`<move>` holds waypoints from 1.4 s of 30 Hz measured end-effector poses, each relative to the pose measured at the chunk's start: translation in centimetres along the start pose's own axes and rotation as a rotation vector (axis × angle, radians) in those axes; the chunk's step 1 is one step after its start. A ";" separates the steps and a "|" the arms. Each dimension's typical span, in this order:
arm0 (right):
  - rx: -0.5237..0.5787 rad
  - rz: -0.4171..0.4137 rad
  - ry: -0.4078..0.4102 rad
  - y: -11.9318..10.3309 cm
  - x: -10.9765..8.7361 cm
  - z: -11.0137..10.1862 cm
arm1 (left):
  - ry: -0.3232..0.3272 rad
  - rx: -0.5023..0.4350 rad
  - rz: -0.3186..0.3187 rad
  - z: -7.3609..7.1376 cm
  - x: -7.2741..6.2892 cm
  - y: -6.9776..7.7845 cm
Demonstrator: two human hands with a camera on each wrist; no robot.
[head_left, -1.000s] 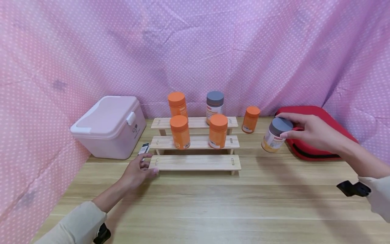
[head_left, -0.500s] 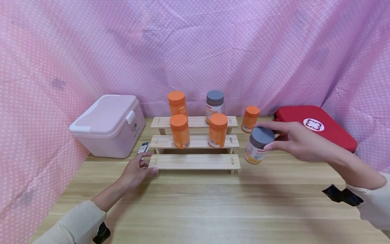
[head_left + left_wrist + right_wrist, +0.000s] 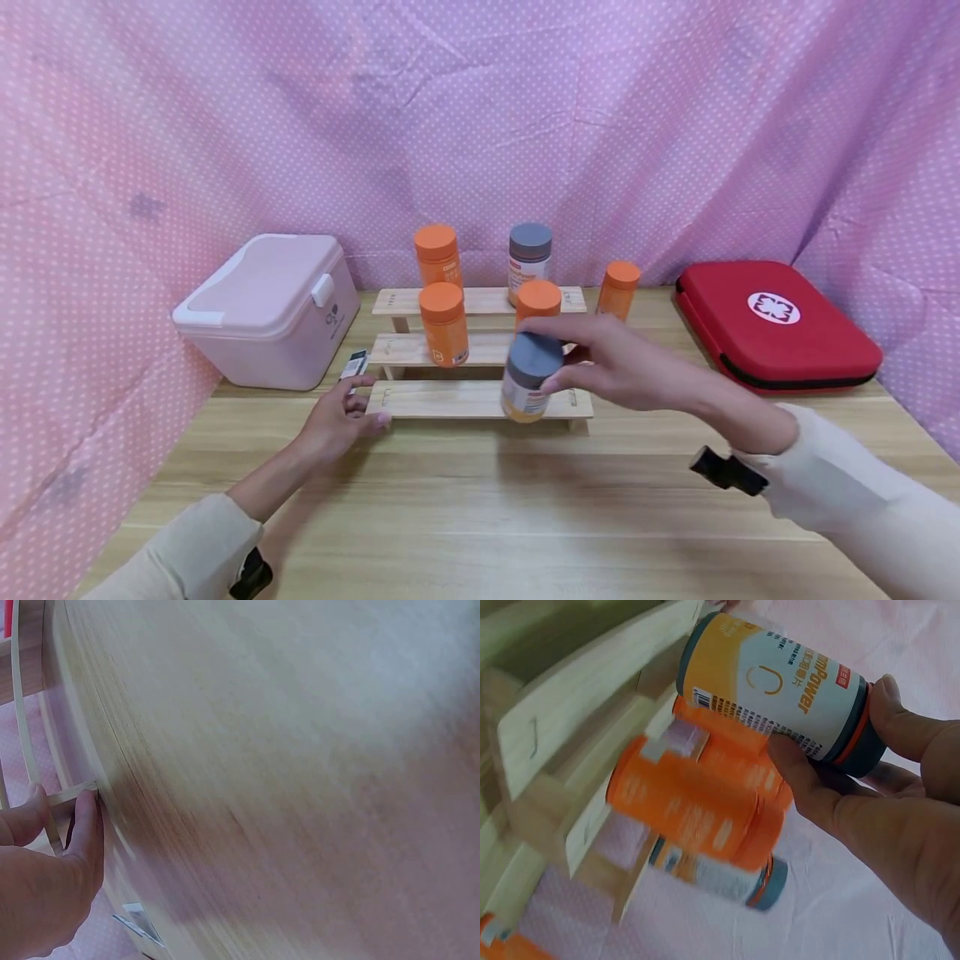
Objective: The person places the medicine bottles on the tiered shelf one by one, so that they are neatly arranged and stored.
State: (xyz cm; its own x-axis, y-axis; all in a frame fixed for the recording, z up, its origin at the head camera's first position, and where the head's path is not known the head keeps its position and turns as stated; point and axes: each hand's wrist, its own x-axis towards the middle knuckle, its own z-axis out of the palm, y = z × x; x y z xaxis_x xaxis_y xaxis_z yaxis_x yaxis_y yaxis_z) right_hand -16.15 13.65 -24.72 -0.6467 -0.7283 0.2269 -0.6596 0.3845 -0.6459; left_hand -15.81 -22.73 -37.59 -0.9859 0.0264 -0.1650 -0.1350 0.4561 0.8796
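My right hand [image 3: 626, 358] grips a supplement bottle [image 3: 525, 398] by its grey cap, over the right half of the bottom step of a three-step wooden display rack [image 3: 442, 400]. In the right wrist view, thumb and fingers pinch around the cap end of the bottle [image 3: 772, 682], and its white and yellow label shows. My left hand [image 3: 335, 423] holds the rack's bottom step at its left end; the left wrist view shows thumb and fingers [image 3: 88, 825] pinching there. Orange bottles stand on the middle step, one [image 3: 446, 333] at left, the other [image 3: 537, 298] partly hidden behind my right hand.
On the top step are an orange bottle [image 3: 437, 257] and a grey-capped bottle [image 3: 529, 260]. A smaller orange bottle [image 3: 618, 290] stands right of the rack. A red zip case [image 3: 780, 333] lies farther right; a pink lidded box [image 3: 270, 317] and a small flat packet [image 3: 355, 364] are at left.
My right hand has carried the grey-capped bottle leftward from beside the red case to over the bottom step. The case's white emblem is now uncovered. My left hand has stayed in place.
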 end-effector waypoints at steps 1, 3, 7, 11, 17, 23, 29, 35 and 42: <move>0.004 -0.015 -0.007 -0.1 0.5 0.5 | -0.001 0.004 -0.003 0.0 0.0 0.0; 0.031 -0.033 -0.022 -0.2 1.5 1.4 | -0.005 0.013 -0.008 0.0 0.1 0.0; 0.087 -0.050 -0.037 -0.1 3.3 3.2 | -0.020 0.001 -0.024 -0.1 0.1 0.0; 0.099 -0.032 -0.031 0.1 5.0 4.6 | -0.023 0.001 -0.031 0.0 0.0 0.0; 0.073 0.048 -0.024 0.0 7.0 5.4 | -0.020 -0.003 -0.030 0.0 -0.1 0.1; 0.060 0.088 -0.021 -0.3 8.5 6.3 | -0.001 0.039 -0.031 -0.1 0.0 0.0; 0.017 0.106 0.004 -0.4 9.1 7.1 | -0.008 0.022 -0.011 -0.1 -0.2 0.0; -0.002 0.135 -0.003 -0.5 9.2 7.5 | -0.005 0.024 -0.014 0.0 -0.2 0.0; -0.027 0.232 -0.023 -0.6 9.0 8.0 | -0.008 0.004 -0.017 0.0 -0.1 0.1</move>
State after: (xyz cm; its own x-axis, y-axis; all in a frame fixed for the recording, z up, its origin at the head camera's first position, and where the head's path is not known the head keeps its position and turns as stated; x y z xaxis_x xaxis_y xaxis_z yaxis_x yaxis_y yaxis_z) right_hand -18.53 2.32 -28.12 -0.7737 -0.6309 0.0576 -0.5043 0.5582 -0.6589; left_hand -15.77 -22.69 -37.52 -0.9827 0.0259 -0.1835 -0.1512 0.4602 0.8749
